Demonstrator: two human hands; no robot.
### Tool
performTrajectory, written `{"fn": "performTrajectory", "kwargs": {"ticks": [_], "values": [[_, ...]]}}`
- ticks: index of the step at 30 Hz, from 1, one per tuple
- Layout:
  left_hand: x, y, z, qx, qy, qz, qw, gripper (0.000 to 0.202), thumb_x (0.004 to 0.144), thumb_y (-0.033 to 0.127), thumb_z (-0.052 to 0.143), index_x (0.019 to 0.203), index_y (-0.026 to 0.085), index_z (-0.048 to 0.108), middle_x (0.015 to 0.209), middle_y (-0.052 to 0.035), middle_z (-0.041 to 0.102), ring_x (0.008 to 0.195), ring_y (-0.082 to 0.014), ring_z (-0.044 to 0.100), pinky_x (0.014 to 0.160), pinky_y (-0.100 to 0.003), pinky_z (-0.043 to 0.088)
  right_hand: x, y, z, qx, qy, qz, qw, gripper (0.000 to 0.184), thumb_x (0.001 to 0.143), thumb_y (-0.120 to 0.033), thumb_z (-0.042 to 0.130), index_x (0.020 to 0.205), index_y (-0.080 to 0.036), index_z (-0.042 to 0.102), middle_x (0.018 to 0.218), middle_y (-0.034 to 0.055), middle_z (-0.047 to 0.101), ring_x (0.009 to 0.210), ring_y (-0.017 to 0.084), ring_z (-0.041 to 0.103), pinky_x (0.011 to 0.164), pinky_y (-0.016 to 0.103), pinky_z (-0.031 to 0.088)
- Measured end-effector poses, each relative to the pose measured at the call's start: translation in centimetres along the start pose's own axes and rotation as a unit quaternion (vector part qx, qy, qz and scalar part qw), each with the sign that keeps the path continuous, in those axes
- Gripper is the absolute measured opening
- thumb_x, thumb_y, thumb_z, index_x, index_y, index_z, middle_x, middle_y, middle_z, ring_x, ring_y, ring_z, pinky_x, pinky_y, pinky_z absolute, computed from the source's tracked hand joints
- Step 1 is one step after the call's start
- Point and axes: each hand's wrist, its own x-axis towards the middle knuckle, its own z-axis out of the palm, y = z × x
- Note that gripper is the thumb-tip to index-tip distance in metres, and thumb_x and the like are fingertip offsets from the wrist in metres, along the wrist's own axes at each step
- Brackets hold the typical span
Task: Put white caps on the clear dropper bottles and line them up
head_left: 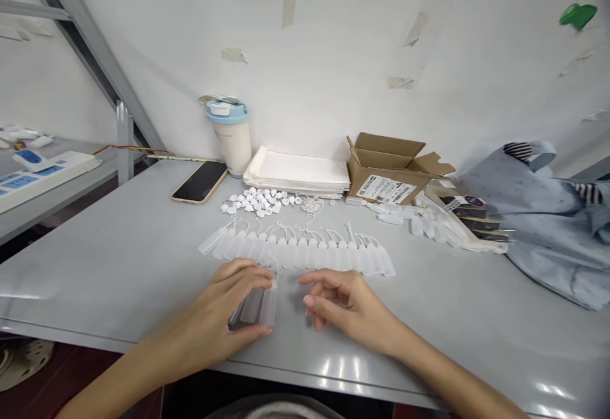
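Observation:
My left hand spans a few small translucent plastic bottles lying side by side on the grey table. Its fingertips are at the neck end of the outermost one and its thumb at the base. A white cord loop stands up from that neck. To the right, my right hand is raised a little, fingers loosely curled and apart, holding nothing. Just beyond both hands lies a long row of similar translucent bottles, with thin white cords at their tops. The bottles under my left palm are partly hidden.
Behind the row are a pile of small white caps and tangled white cords. Further back stand a phone, a cup, stacked white envelopes and an open cardboard box. Loose bottles and blue-grey cloth lie right.

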Motion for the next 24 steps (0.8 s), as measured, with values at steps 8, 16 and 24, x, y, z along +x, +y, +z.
{"fn": "performTrajectory", "kwargs": {"ticks": [8, 16, 24], "values": [[-0.2, -0.1, -0.5, 0.008, -0.009, -0.008, 1.000, 0.043, 0.077, 0.024, 0.069, 0.116, 0.027, 0.051, 0.125, -0.0029, 0.059, 0.125, -0.0240, 0.044, 0.097, -0.037, 0.050, 0.1, 0.0, -0.1, -0.013, 0.008, -0.013, 1.000, 0.025, 0.085, -0.036, 0.060, 0.099, -0.015, 0.065, 0.069, 0.0012, 0.068, 0.053, 0.010, 0.062, 0.054, 0.023, 0.047], [0.0, -0.3, -1.0, 0.010, -0.009, 0.009, 1.000, 0.043, 0.077, 0.025, 0.068, 0.117, 0.027, 0.054, 0.126, -0.0026, 0.060, 0.124, -0.0243, 0.046, 0.097, -0.036, 0.050, 0.1, 0.1, -0.2, -0.018, 0.016, -0.021, 0.999, 0.025, 0.085, -0.038, 0.060, 0.096, -0.016, 0.065, 0.069, 0.0009, 0.068, 0.053, 0.011, 0.063, 0.055, 0.024, 0.048], [-0.1, -0.5, -1.1, 0.005, -0.012, 0.013, 1.000, 0.044, 0.078, 0.027, 0.068, 0.120, 0.028, 0.053, 0.127, -0.0028, 0.059, 0.125, -0.0242, 0.045, 0.099, -0.038, 0.047, 0.2, 0.1, -0.3, -0.032, 0.022, -0.017, 0.999, 0.019, 0.086, -0.031, 0.059, 0.096, -0.015, 0.066, 0.068, 0.0006, 0.067, 0.054, 0.011, 0.063, 0.057, 0.024, 0.048]]}}
